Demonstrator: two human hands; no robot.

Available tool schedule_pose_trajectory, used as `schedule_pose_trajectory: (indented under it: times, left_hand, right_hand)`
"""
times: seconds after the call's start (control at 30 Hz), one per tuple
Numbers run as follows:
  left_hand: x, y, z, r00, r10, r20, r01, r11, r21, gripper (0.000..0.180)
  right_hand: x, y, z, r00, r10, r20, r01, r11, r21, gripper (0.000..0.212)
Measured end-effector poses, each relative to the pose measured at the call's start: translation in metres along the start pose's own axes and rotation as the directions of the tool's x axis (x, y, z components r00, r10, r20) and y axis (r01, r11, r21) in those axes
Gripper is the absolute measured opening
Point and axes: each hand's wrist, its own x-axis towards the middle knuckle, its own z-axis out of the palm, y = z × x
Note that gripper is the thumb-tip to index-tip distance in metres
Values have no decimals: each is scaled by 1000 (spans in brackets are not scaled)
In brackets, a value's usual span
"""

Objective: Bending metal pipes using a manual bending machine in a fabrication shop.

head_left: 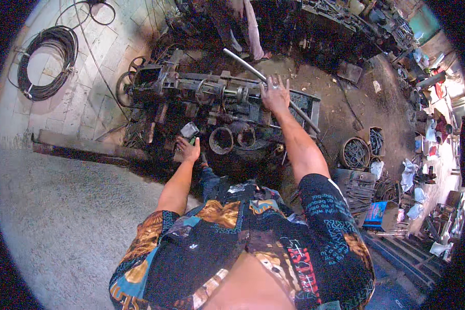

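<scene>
My right hand (276, 97) reaches out over the lathe-like machine (212, 89), fingers spread and flat across a long pale metal rod (245, 65). The rod slants from the far side of the machine down to its right end, passing under the hand. My left hand (189, 150) is at the near side of the machine, thumb and fingers closed about the lower end of a small pale grey block (189, 130) with a green part. What kind of thing the block is, I cannot make out. Two round metal cups (221, 140) sit just right of that hand.
A coil of black cable (47, 63) lies on the tiles at the far left. A long metal beam (90, 146) runs left of the machine. Another person's legs (252, 31) are beyond it. At right are a basket of metal pieces (355, 153) and bundled rods (357, 188).
</scene>
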Motion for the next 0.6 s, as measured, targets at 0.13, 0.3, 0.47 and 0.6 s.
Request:
schedule_pose_trajectory:
  times: [0.13, 0.3, 0.47, 0.6]
  left_hand:
    - [41, -57, 21, 990, 89, -111, -74, 988, 136, 102]
    - [21, -15, 17, 997, 47, -62, -47, 999, 8, 100]
    - [11, -16, 1, 994, 86, -65, -89, 995, -39, 100]
    - [6, -9, 0, 994, 93, -65, -93, 996, 4, 99]
  right_hand:
    - [9, -16, -12, 1000, -30, -7, 30, 1000, 5, 53]
    - [2, 2, 8, 1000, -20, -24, 20, 1000, -14, 52]
    - [3, 3, 9, 996, -82, -22, 81, 996, -25, 47]
    - [1, 8, 14, 997, -68, -43, 67, 998, -21, 44]
